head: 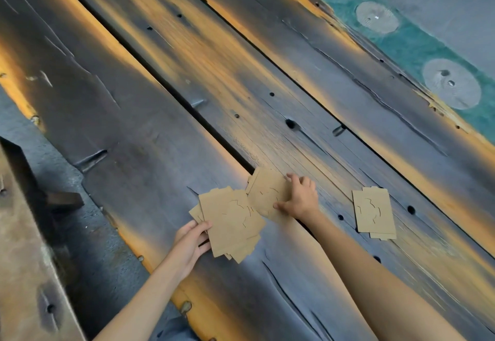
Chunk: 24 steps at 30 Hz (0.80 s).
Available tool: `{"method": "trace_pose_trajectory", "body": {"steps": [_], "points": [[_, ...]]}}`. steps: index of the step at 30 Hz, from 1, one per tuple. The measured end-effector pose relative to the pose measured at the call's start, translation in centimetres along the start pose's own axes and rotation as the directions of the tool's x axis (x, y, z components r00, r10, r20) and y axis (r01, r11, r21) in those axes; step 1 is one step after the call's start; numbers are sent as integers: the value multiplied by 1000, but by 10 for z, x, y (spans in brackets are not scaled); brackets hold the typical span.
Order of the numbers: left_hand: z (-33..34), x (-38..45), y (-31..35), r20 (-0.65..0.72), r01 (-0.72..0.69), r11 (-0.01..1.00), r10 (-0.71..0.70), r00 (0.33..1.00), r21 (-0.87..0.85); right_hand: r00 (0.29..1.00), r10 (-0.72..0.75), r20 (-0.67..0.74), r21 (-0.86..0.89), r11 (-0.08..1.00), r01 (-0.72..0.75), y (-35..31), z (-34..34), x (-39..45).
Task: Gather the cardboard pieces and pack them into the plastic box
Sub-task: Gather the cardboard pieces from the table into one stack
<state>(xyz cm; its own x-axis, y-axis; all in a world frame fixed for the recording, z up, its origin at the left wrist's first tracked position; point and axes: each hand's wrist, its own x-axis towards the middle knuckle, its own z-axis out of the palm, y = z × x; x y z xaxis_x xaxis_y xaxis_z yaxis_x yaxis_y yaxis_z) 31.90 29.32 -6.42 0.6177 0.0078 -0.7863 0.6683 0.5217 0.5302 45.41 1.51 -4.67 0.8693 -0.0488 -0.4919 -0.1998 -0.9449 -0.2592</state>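
Brown die-cut cardboard pieces lie on a worn wooden plank table (241, 86). My left hand (191, 244) grips the left edge of a fanned stack of several cardboard pieces (233, 223). Just right of it, my right hand (300, 197) rests on a second small pile of cardboard (265, 193), fingers curled over its right edge. A third small pile of cardboard pieces (373, 210) lies alone farther right, untouched. No plastic box is in view.
Dark gaps run between the planks, which carry knots, holes and raised splinters. A green floor strip with round grey patches (450, 83) lies beyond the table's right edge. A rusty metal beam (24, 233) runs along the lower left.
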Motion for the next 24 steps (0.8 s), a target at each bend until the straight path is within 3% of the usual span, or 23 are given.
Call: {"method": "trace_pose_trajectory", "body": {"steps": [5,10,13,16,19,24], "points": [[19,-5,9,57,-9,998,6,998,68,997,-9,-75,242,970,27,12,-24,-36],[46,-11,13,103,-6,993,-7,995,119,914,-12,-406,346,923,166,10,-45,-98],[63,-17,11,154,11,995,-26,988,98,861,-98,-500,360,880,309,-5,-41,-138],[78,-27,7,237,29,998,-41,971,52,832,-218,-510,185,917,354,-19,-24,-169],[92,-39,1,346,50,999,-40,937,-18,869,-247,-429,57,952,299,-32,-7,-196],[99,-55,-12,482,114,986,-41,875,-124,917,-204,-343,62,969,239,-30,5,-217]]}}
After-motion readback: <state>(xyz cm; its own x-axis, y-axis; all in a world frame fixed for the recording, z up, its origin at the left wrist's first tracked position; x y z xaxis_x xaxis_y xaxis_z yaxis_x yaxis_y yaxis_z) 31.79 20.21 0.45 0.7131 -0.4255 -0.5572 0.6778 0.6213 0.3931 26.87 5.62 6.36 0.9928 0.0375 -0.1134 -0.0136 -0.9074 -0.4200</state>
